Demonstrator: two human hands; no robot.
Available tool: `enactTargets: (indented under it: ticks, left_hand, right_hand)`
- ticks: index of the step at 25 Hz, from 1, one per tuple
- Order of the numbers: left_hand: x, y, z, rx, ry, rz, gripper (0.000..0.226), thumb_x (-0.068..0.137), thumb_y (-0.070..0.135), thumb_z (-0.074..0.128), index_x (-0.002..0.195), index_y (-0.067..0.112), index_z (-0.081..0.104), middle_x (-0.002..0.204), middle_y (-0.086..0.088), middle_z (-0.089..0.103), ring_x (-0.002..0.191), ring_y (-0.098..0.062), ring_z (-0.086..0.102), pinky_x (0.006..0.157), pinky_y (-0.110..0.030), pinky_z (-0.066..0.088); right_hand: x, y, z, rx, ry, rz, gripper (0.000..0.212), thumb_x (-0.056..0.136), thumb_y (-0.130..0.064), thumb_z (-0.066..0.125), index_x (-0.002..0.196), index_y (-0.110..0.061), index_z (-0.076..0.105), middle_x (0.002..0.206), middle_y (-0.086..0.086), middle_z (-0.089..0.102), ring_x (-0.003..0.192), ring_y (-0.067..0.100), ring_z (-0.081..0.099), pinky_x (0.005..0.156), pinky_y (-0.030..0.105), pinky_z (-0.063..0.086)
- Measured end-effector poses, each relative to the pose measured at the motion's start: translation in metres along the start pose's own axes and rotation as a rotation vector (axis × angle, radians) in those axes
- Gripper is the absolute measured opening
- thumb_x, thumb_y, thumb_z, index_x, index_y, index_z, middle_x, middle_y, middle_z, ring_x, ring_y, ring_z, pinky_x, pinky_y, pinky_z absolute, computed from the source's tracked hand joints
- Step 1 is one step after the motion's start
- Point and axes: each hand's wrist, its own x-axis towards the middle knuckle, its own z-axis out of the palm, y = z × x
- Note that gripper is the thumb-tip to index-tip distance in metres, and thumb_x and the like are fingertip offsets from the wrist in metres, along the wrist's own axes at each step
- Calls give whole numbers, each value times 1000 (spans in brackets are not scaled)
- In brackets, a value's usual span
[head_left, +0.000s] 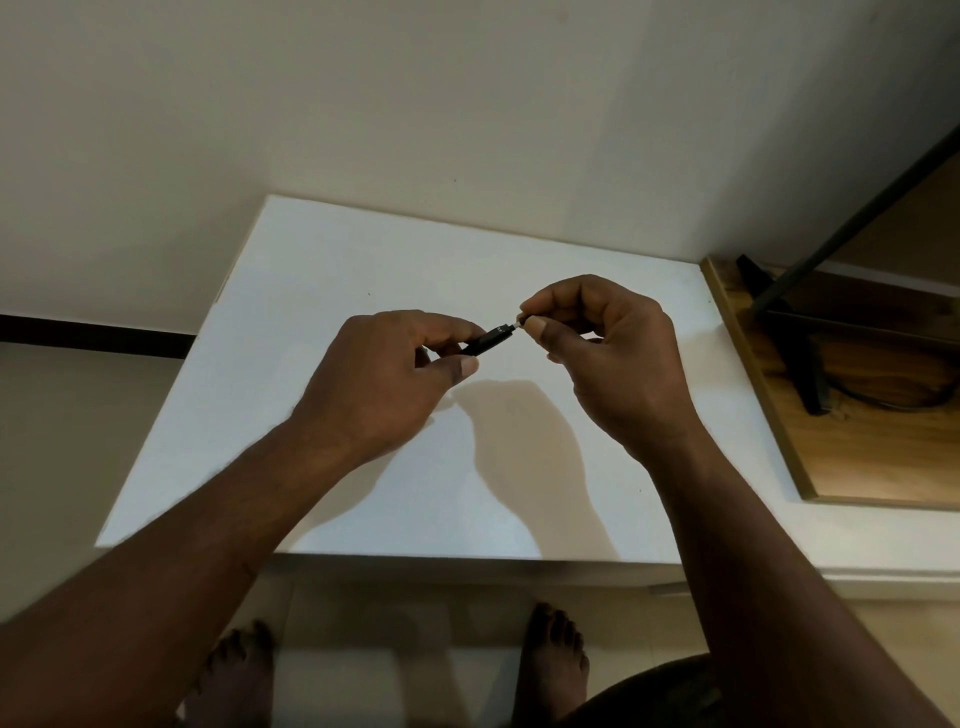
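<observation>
A small black stick-shaped object (487, 340) with a pale tip is held above the white table (322, 270). My left hand (384, 374) grips its black body with curled fingers; most of the body is hidden inside that hand. My right hand (608, 353) pinches the pale tip end (518, 326) between thumb and forefinger. Both hands hover over the middle of the table, and their shadow falls on it below.
The white table stands against a pale wall. At its right sits a wooden board (852, 457) with a black stand base (789, 332) and a slanted black bar. My bare feet (556, 660) are on the floor below the table's front edge.
</observation>
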Motion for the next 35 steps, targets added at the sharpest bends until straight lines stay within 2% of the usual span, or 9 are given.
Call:
enactTargets:
  ticks: [4, 10, 15, 19, 24, 29, 32, 35]
  left_hand:
    - [0, 0, 0, 13, -6, 8, 27, 93, 31, 71, 118, 38, 74, 93, 23, 69, 87, -10, 68, 80, -31, 55]
    - [0, -1, 1, 31, 5, 29, 27, 92, 32, 72, 118, 38, 74, 92, 22, 68, 86, -8, 67, 82, -33, 55]
    - [1, -1, 2, 39, 6, 39, 27, 93, 33, 71, 119, 38, 74, 92, 24, 65, 87, -7, 66, 84, -33, 55]
    - [0, -2, 1, 38, 4, 40, 26, 93, 32, 71, 118, 38, 74, 91, 24, 65, 87, -8, 66, 81, -28, 53]
    - [-1, -1, 1, 73, 2, 61, 27, 93, 33, 70, 119, 37, 74, 93, 23, 65, 86, -8, 66, 78, -25, 49]
    - [-1, -2, 1, 77, 5, 94, 28, 94, 31, 69, 122, 34, 74, 109, 13, 74, 90, -11, 66, 86, -31, 52]
    - [-1, -3, 2, 115, 13, 142, 27, 95, 29, 68, 121, 33, 74, 107, 9, 75, 91, -13, 64, 86, -35, 51]
    - [-1, -4, 2, 145, 16, 179, 26, 94, 27, 69, 119, 31, 76, 102, 8, 76, 89, -15, 63, 84, -38, 51]
  right_hand:
    - [0, -1, -2, -37, -32, -12, 14, 94, -15, 76, 93, -29, 79, 88, -16, 78, 83, 5, 68, 84, 38, 60]
    - [-1, -1, -3, -79, -60, -22, 13, 94, -16, 76, 93, -29, 78, 80, -24, 73, 78, 3, 66, 75, 23, 50]
    - [-2, -2, -2, -78, -65, -36, 11, 93, -17, 78, 95, -27, 77, 82, -19, 74, 78, -1, 67, 75, 18, 49]
    - [-1, -2, -2, -80, -69, -25, 8, 93, -19, 78, 94, -27, 77, 77, -22, 73, 78, 0, 67, 79, 28, 56]
    - [0, -2, -3, -75, -100, -3, 7, 94, -18, 77, 93, -25, 77, 79, -12, 75, 82, 9, 71, 86, 45, 61]
    - [0, -4, -8, -102, -150, 31, 11, 96, -19, 74, 88, -25, 76, 77, -11, 75, 79, 9, 71, 83, 45, 61]
    - [-1, -4, -8, -97, -160, 58, 11, 97, -19, 73, 87, -23, 76, 76, -11, 76, 75, 4, 70, 81, 39, 61]
    - [-3, -5, -4, -86, -165, 70, 11, 98, -21, 73, 87, -21, 76, 78, -7, 79, 75, 7, 71, 80, 38, 61]
